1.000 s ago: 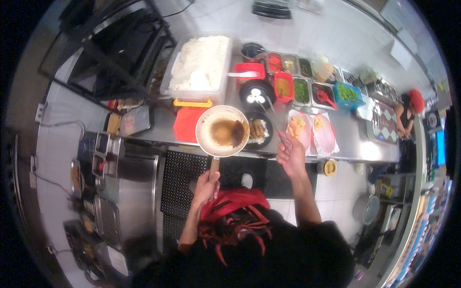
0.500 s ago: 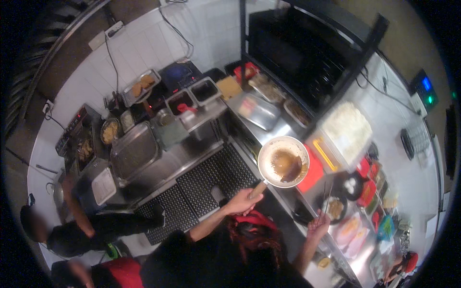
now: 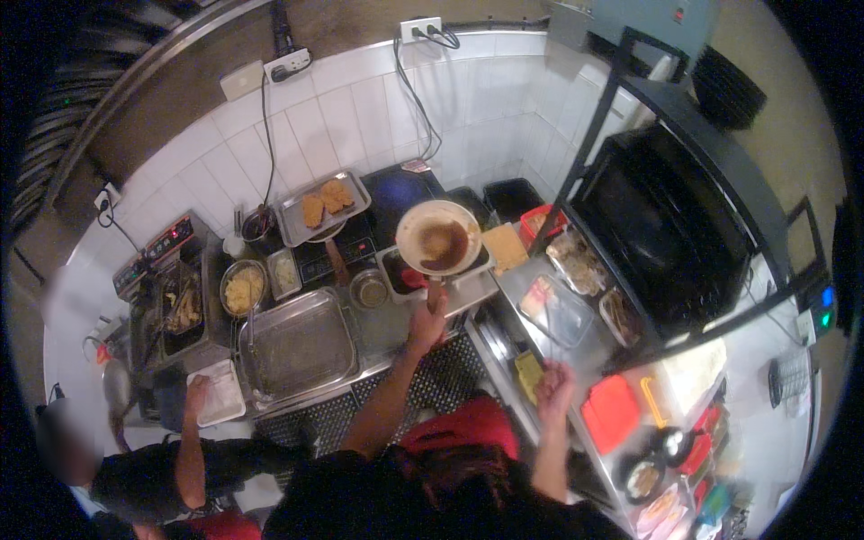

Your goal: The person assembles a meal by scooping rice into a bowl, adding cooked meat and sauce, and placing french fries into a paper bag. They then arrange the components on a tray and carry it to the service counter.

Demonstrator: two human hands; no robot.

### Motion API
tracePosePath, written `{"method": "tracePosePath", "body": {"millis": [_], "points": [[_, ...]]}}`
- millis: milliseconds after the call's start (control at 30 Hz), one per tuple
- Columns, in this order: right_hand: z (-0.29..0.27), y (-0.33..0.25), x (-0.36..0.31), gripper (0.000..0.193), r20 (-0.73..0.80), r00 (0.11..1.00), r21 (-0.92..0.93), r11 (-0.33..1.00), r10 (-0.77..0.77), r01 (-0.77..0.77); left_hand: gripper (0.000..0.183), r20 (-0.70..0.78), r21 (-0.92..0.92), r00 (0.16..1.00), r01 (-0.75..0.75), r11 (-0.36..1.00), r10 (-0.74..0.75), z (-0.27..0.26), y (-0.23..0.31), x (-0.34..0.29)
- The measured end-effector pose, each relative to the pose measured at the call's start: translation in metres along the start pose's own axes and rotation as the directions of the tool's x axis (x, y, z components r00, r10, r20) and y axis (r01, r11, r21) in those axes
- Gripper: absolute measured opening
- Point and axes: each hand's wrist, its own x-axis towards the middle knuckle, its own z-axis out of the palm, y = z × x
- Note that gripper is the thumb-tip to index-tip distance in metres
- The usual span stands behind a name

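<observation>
My left hand is closed round the brown handle of a frying pan. The pan is pale inside with a pool of brown sauce, and it hangs above the black rectangular pans by the far counter. My right hand has its fingers curled, beside the edge of the right-hand counter, near a yellow-green container. A thin two-pronged utensil showed in it earlier; now it is smeared and barely seen.
A tray with breaded fried pieces stands behind an induction cooker. A large metal tray lies left, near a co-worker's hand at a white tray. Right are a black oven, a red board and a plastic container.
My view has turned toward the far counter. The pan has moved from beside the right counter to above the far counter's pans. My right hand has moved away from the black bowls.
</observation>
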Motion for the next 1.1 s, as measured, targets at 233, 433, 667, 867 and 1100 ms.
{"method": "tracePosePath", "body": {"millis": [233, 433, 667, 867, 1100], "points": [[0.173, 0.007, 0.095, 0.033, 0.403, 0.91, -0.506, 0.804, -0.097, 0.31, 0.058, -0.286, 0.17, 0.95, 0.177, 0.969, -0.124, -0.001, -0.009, 0.122], [0.378, 0.055, 0.133, 0.026, 0.766, 0.604, -0.573, 0.656, 0.218, 0.49, 0.069, -0.452, 0.371, 0.881, 0.327, 0.869, -0.138, 0.036, -0.113, 0.183], [0.589, 0.222, 0.089, 0.032, 0.652, 0.115, -0.75, 0.66, 0.749, -0.05, 0.064, -0.374, 0.33, 0.896, 0.37, 0.869, -0.24, 0.068, -0.121, 0.172], [0.711, 0.32, 0.029, 0.036, 0.63, 0.02, -0.697, 0.576, 0.776, -0.427, 0.059, -0.337, 0.364, 0.917, 0.334, 0.869, -0.212, 0.078, -0.108, 0.182], [0.565, 0.228, 0.014, 0.038, 0.67, -0.158, -0.733, 0.611, 0.725, -0.301, 0.053, -0.311, 0.425, 0.936, 0.293, 0.856, -0.166, 0.062, -0.094, 0.147]]}}
